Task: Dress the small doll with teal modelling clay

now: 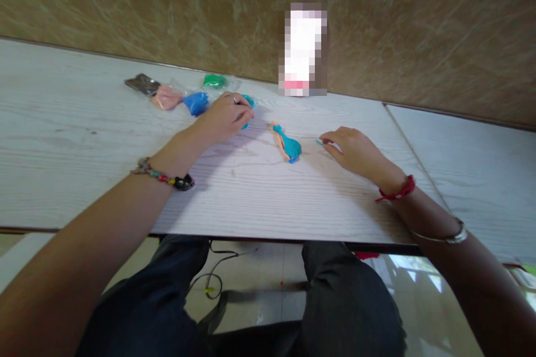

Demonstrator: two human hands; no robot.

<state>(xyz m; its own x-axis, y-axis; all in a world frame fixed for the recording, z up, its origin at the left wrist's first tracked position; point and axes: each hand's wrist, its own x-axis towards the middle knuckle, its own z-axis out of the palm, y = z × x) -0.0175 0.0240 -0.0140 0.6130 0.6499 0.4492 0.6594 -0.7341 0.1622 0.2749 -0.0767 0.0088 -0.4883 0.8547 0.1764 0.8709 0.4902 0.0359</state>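
Observation:
My left hand has its fingers closed in a pinch at a lump of teal modelling clay, which shows behind and below the fingertips; the rest of it is hidden. To the right, my right hand pinches a small light-teal bit of clay between thumb and fingertips, just above the table. Between the two hands lies a clay figure with a peach-coloured body, a teal dress-like covering and a blue lower end. Neither hand touches the figure.
Left of my left hand lie clay packets: dark, peach, blue and green. A blurred-out upright object stands against the marbled wall. The white table has a seam at right; a cable lies on the floor.

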